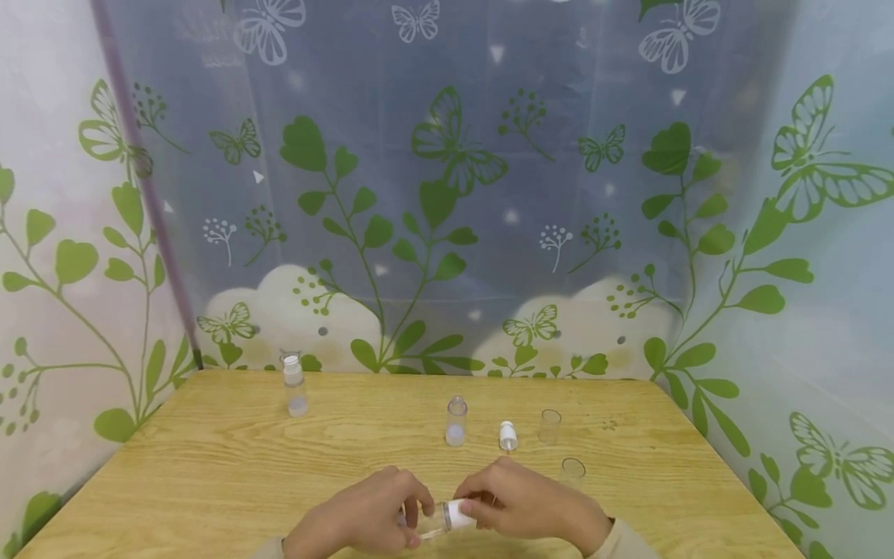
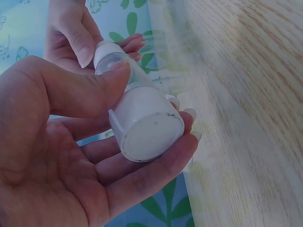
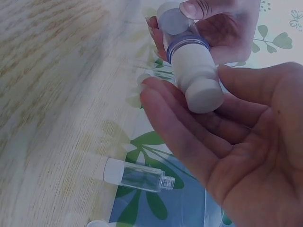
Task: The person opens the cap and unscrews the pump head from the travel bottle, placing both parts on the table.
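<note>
Bottle [image 1: 436, 522] in curled left hand [image 1: 377, 508], right hand [image 1: 527, 499] pinching white cap [image 1: 457, 513]

smooth plastic bottle [image 2: 142, 111], wood-grained table [image 1: 230, 458]

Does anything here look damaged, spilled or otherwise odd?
Yes: a few dark marks dot the rim of the white base on the handheld bottle, odd against its pale surface. Whether dirt or chipping, I cannot tell. No spill shows.
</note>
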Demonstrator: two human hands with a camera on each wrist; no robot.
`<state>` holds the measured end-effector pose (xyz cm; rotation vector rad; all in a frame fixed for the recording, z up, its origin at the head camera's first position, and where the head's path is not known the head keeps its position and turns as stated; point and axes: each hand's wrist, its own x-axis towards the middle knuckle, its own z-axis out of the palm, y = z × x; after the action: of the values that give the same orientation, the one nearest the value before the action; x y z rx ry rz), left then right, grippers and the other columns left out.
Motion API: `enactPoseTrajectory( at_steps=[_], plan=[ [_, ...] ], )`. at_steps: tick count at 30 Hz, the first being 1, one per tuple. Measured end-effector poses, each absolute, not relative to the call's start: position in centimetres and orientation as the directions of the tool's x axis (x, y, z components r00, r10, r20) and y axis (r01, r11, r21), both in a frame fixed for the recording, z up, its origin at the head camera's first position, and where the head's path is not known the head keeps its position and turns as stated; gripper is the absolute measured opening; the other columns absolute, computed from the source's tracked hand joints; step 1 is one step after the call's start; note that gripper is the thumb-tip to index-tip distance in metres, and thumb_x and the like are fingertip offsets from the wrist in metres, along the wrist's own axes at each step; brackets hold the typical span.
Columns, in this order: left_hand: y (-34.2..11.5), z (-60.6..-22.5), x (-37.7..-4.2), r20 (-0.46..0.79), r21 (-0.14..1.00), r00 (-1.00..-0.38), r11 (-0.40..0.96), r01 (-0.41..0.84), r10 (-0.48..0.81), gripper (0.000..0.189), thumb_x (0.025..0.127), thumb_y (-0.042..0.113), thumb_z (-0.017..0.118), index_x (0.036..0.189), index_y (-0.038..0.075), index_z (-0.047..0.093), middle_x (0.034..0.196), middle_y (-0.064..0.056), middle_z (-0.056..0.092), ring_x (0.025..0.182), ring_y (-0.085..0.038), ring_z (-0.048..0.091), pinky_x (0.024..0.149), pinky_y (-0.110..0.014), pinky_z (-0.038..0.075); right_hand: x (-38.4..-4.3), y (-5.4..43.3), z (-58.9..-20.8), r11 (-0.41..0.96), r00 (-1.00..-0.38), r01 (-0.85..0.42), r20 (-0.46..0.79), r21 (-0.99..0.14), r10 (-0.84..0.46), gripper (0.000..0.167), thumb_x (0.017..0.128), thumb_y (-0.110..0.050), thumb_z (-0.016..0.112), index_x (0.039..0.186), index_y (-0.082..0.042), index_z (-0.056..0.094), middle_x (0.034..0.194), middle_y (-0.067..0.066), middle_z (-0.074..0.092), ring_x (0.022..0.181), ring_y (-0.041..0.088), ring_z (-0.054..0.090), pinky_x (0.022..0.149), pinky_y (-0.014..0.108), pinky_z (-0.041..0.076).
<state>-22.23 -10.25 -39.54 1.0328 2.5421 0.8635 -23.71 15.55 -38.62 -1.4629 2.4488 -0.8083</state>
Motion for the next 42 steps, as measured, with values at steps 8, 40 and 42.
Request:
enactPoseTrajectory(
  at_steps=[8, 40, 42],
  plan=[
    [-10.22, -39.45, -22.19, -0.027, 0.608, -0.715, 0.579, 0.543, 0.698, 0.027, 0.079, -0.001, 0.079, 0.106, 0.004, 0.077, 0.083, 0.002, 0.074, 0.068, 0.001, 0.063, 0.064, -0.018, 0.053, -23.51, 15.29, -38.73, 0.391, -0.529, -0.754, 0.134, -0.528, -0.838, 0.018, 0.103, -0.014, 0.063, 0.113, -0.006, 0.075, 0.097, 0.0, 0.078, 0.076, -0.012, 0.059, 0.07, 0.011, 0.054],
    [-10.3, -39.51, -22.29, -0.016, 0.596, -0.722, 0.587, 0.548, 0.692, 0.027, 0.078, 0.001, 0.079, 0.105, 0.006, 0.077, 0.08, 0.006, 0.073, 0.067, 0.001, 0.061, 0.064, -0.018, 0.052, -23.54, 15.45, -38.48, 0.428, -0.586, -0.7, 0.118, -0.571, -0.802, 0.025, 0.107, -0.022, 0.056, 0.119, -0.008, 0.072, 0.113, 0.005, 0.076, 0.092, -0.003, 0.068, 0.074, 0.014, 0.057],
    [-10.3, -39.54, -22.29, -0.017, 0.596, -0.721, 0.586, 0.548, 0.692, 0.028, 0.078, 0.001, 0.079, 0.105, 0.005, 0.077, 0.08, 0.006, 0.073, 0.067, 0.001, 0.061, 0.064, -0.018, 0.052, -23.64, 15.49, -38.49, 0.422, -0.578, -0.714, 0.129, -0.558, -0.806, 0.028, 0.109, -0.023, 0.051, 0.119, -0.008, 0.072, 0.112, 0.005, 0.077, 0.092, -0.002, 0.068, 0.075, 0.015, 0.057]
  ],
)
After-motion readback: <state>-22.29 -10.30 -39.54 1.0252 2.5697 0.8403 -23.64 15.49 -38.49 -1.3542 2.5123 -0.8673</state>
